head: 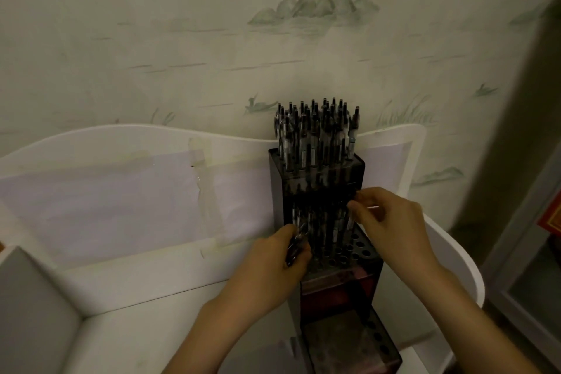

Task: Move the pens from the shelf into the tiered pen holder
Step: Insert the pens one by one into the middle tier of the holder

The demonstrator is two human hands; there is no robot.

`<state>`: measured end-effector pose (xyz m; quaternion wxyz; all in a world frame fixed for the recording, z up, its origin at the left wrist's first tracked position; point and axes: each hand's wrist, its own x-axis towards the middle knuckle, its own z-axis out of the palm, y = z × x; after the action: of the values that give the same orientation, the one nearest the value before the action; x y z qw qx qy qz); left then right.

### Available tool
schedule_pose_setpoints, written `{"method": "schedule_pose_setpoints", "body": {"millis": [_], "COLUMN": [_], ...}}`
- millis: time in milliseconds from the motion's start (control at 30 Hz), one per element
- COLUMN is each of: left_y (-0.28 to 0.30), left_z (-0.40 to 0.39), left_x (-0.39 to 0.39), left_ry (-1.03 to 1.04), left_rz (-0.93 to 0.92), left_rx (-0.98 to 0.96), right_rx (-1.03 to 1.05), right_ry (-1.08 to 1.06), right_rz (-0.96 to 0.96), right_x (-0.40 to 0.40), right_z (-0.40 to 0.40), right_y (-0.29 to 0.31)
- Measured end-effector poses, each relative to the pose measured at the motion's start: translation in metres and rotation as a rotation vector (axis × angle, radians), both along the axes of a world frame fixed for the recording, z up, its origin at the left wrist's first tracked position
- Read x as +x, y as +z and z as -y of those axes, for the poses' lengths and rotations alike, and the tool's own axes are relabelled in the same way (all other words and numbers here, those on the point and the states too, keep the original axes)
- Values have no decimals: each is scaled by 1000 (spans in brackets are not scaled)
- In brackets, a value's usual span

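Dark pens (pixel 296 247) gripped in left hand (pixel 273 264) fingers; right hand (pixel 391 222) fingers pinch pen at tiered holder (pixel 349 282).

Left grip (pixel 273 255) curled — right grip (pixel 385 222) pinching

Head cam – looks down, close on holder (pixel 331 252).

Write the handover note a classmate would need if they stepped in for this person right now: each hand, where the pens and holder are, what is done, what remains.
Left hand: grips a small bundle of pens beside the middle tier.
Right hand: fingers pinched at a pen top in the middle tier; the hold itself is too dark to confirm.
Tiered pen holder: stands on the white shelf against the wall.
Done: top tier packed; middle tier partly filled.
Left: empty middle holes, then the empty bottom tier.
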<state>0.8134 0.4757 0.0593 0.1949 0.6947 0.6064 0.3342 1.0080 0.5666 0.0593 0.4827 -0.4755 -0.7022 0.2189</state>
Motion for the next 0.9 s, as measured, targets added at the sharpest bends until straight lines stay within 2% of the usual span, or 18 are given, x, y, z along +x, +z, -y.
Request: {"method": "schedule_pose_setpoints", "body": {"millis": [133,367,567,733,900], "left_y": [4,6,6,8,7], "left_z": [-1,-4,-4,-6,-7], "left_x": [3,7,9,18,23], "left_ry": [-5,1,4,-28,-22], "left_rz": [6,26,7,35,30], "left_rx": [24,21,18,-39,-63], "right_rx": [-73,-71,12,-316,-409], "right_ry": [-6,-15,-26,346,350], "right_rz": [20,48,-133,-223,-379], "right_x": [-3,-1,3,-14,-16], "right_z": [0,0,30,56,59], "right_y": [-15,-15,2,9,4]}}
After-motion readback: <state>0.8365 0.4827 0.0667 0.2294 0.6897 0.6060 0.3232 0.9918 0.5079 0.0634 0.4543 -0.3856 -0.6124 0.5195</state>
